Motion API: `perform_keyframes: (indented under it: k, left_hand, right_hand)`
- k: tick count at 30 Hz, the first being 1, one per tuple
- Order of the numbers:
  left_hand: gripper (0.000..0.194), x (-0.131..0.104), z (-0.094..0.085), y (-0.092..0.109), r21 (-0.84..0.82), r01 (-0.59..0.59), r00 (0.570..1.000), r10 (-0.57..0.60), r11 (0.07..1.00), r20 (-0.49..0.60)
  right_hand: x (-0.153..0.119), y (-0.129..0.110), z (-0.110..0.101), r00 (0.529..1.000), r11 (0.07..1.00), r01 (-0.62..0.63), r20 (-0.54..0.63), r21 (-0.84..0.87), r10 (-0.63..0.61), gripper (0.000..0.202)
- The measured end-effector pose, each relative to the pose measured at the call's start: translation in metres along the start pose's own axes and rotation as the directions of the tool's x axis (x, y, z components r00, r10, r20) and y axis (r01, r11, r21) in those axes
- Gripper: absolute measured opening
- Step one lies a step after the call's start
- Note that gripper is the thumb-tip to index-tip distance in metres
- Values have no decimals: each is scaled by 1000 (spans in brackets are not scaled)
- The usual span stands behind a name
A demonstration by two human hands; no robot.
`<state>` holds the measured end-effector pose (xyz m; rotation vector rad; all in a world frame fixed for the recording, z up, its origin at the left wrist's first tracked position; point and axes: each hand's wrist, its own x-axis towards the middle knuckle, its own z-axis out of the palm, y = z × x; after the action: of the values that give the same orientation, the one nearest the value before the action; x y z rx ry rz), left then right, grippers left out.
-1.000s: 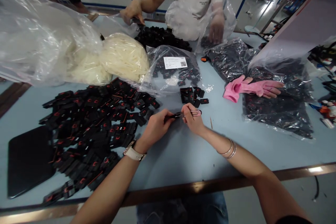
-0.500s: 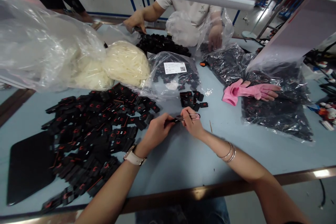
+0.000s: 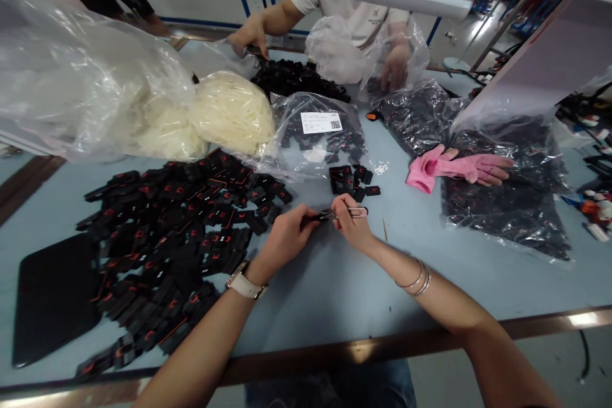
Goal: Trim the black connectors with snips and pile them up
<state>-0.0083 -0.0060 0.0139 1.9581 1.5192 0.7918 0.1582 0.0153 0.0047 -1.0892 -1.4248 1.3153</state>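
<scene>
My left hand [image 3: 289, 233] is closed in a pinch on a small black plastic part [image 3: 317, 217], mostly hidden by the fingers. Facing it, my right hand [image 3: 351, 225] grips small snips [image 3: 359, 211] with a looped, pale pink handle sticking out to the right. The snips' metal tips reach the black part; whether they cut into it is too small to tell. Left of my hands spreads a large pile of black plastic parts [image 3: 176, 229] with orange-red marks. Just beyond my hands lies a smaller group of the same parts [image 3: 348, 180].
A labelled clear bag [image 3: 318, 140] of black parts lies ahead, beside a bag of cream-coloured pieces [image 3: 234, 111]. Pink gloves [image 3: 459, 167] rest on bagged black parts [image 3: 507, 220] at right. A black tray [image 3: 55, 299] sits left. Across the table, a co-worker's hands [image 3: 396, 67] handle a bag.
The view has shifted slightly. My hands keep nearly the same pose, with the snips still at the black part; the co-worker's hands have barely moved.
</scene>
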Motion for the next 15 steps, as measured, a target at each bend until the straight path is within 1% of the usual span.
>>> perform_keyframes:
  k: [3, 6, 8, 10, 12, 15]
  left_hand:
    - [5, 0, 0, 0, 0, 8, 1000, -8, 1000, 8]
    - [6, 0, -1, 1, 6, 16, 1000, -16, 1000, 6]
    - [5, 0, -1, 1, 3, 20, 1000, -20, 1000, 6]
    - [4, 0, -1, 1, -1, 21, 1000, -21, 1000, 8]
    - [4, 0, -1, 1, -1, 17, 1000, -17, 1000, 10]
    - [5, 0, -2, 1, 5, 9, 1000, -9, 1000, 7]
  right_hand:
    - [0, -2, -1, 999, 997, 41, 29, -70, -39, 30]
    - [-3, -5, -1, 994, 978, 107, 54, -180, -99, 31]
    - [-5, -4, -1, 990, 969, 137, 45, -206, -131, 32]
    - [-5, -4, -1, 992, 980, 125, 5, -157, -126, 32]
    - [-5, -4, 0, 996, 994, 83, -34, -77, -86, 33]
    - [-3, -4, 0, 999, 999, 38, -31, -9, -39, 33]
